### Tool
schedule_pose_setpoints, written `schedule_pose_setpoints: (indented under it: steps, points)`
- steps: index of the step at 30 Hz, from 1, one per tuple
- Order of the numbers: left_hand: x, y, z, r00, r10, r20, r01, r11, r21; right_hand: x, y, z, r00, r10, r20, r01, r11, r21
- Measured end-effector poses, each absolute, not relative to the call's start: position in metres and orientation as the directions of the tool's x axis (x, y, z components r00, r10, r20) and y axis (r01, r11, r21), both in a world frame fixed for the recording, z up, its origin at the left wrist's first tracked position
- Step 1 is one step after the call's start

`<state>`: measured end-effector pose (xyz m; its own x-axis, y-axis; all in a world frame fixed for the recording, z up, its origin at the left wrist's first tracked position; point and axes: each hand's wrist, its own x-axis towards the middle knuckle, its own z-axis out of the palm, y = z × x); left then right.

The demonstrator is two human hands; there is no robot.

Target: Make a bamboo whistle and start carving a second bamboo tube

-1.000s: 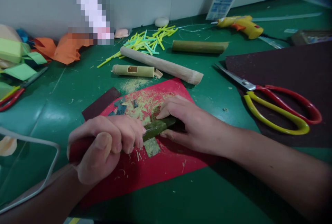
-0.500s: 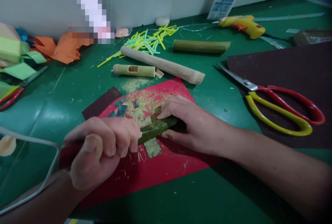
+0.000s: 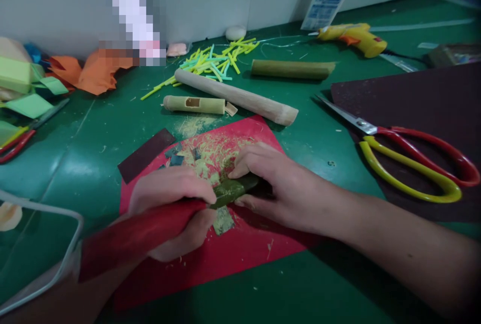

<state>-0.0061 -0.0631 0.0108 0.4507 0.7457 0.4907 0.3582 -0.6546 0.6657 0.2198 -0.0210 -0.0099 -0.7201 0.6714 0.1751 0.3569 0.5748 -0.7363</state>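
My left hand (image 3: 171,189) grips a tool by its thick red handle (image 3: 139,234), which slants down toward the lower left. The tool's working end is mostly hidden, so its kind does not show. In my right hand (image 3: 268,169), fingers and thumb close on a dark green piece of bamboo (image 3: 233,190), and the tool's front meets the bamboo's near end. Both hands are over a red sheet (image 3: 240,264) covered in pale bamboo dust (image 3: 203,151). A scrap of gritty sandpaper (image 3: 223,221) lies under the bamboo, with small dark scraps (image 3: 176,159) farther back.
Beyond the sheet lie a notched bamboo tube (image 3: 206,105), a pale stick (image 3: 236,94), a green bamboo tube (image 3: 289,69) and cut yellow straws (image 3: 203,63). Large scissors (image 3: 406,148) are at right, a yellow glue gun (image 3: 355,38) behind. A white cable (image 3: 75,244) crosses the left side.
My left hand has turned over around the handle, so the red handle now shows on top. It has moved slightly right. My right hand still holds the bamboo in nearly the same place.
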Motion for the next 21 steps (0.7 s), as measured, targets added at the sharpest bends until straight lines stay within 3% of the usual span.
schedule_pose_setpoints:
  steps: [3, 5, 9, 15, 21]
  points:
    - [-0.005, -0.065, 0.012, 0.446, 0.801, 0.398, 0.431, -0.582, 0.690, 0.219, -0.021, -0.010, -0.725, 0.671, 0.159, 0.365, 0.569, -0.737]
    - [-0.005, -0.066, 0.008, 0.315, 0.864, 0.394, 0.464, -0.502, 0.730, 0.219, -0.021, -0.010, -0.726, 0.672, 0.149, 0.374, 0.567, -0.734]
    - [-0.003, -0.064, 0.000, 0.098, 0.945, 0.312, 0.303, -0.327, 0.895, 0.219, -0.021, -0.009, -0.722, 0.678, 0.139, 0.389, 0.564, -0.728]
    - [-0.002, -0.058, 0.003, 0.094, 0.974, 0.208, 0.253, -0.225, 0.941, 0.220, -0.022, -0.010, -0.721, 0.679, 0.139, 0.387, 0.561, -0.732]
    - [-0.003, -0.059, 0.005, -0.071, 0.997, 0.009, 0.130, 0.000, 0.991, 0.218, -0.021, -0.010, -0.712, 0.686, 0.150, 0.373, 0.551, -0.747]
